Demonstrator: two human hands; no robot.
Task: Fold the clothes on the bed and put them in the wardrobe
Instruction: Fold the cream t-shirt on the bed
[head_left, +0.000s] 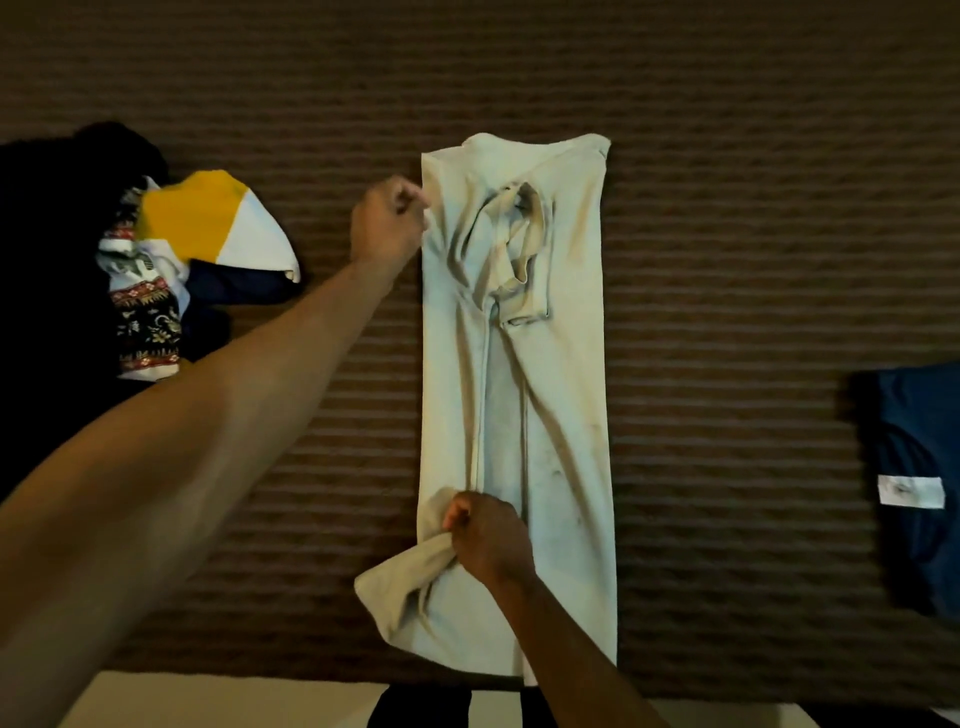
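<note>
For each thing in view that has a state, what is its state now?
Beige shirt: flat on the bed, sides folded in, lengthwise strip.
Left hand: grips the shirt's upper left edge.
Right hand: grips the shirt's lower left part.
Pile: unfolded, heaped.
Blue garment: folded.

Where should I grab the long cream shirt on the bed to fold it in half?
Probably the two near hem corners of the long cream cotton shirt, from the near side: it lies as a narrow strip, collar far. The right hand already pinches the near-left edge; the left hand holds the far-left.
</note>
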